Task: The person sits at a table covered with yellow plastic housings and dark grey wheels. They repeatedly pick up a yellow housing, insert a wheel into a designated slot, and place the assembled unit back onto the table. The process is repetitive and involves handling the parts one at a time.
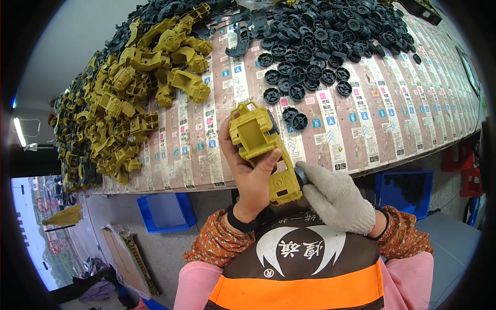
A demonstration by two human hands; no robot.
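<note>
My left hand [247, 178] is bare, with a black band at the wrist, and its fingers and thumb close round a yellow plastic toy truck body [254, 135]. The truck is held in front of my chest at the table's near edge, one end pointing down toward my apron. In a grey knitted glove, my right hand [338, 201] pinches a dark toy wheel [300, 176] against the truck's lower right side. Another dark part shows at the truck's upper right side, partly hidden. Two loose wheels [295, 119] lie on the table just beyond the truck.
A heap of yellow truck bodies [119, 103] covers the table's left side. Dark wheels [310, 41] are piled at the far middle. Below the table edge stand a blue bin [150, 219] on the left and another blue bin [413, 206] with dark contents on the right.
</note>
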